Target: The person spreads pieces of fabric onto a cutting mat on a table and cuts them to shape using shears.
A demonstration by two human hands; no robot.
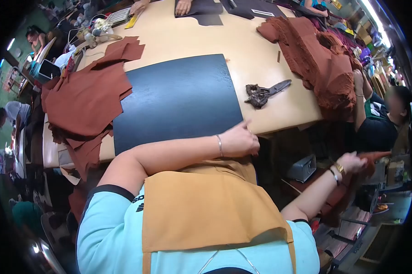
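My left hand (240, 140) hovers at the front edge of the dark board (178, 98), a bracelet on its wrist. One finger points away from the loosely curled others, and nothing shows in it. Out to the right, below table height, my right hand (351, 163) is closed on a reddish-brown leather piece (372, 157); its fingertips are partly blurred. Black-handled scissors (263, 93) lie on the table (279, 116) right of the board, blades pointing right. Reddish-brown leather pieces (89, 96) overlap the board's left edge and hang over the table's front.
A rumpled heap of reddish-brown leather (322, 59) covers the table's right end. A co-worker (384, 118) sits beside it. Another person's hand (183, 7) rests on dark pieces (206, 11) at the far side. A brush (106, 34) lies at the back left. A grey metal box (302, 168) stands below the table.
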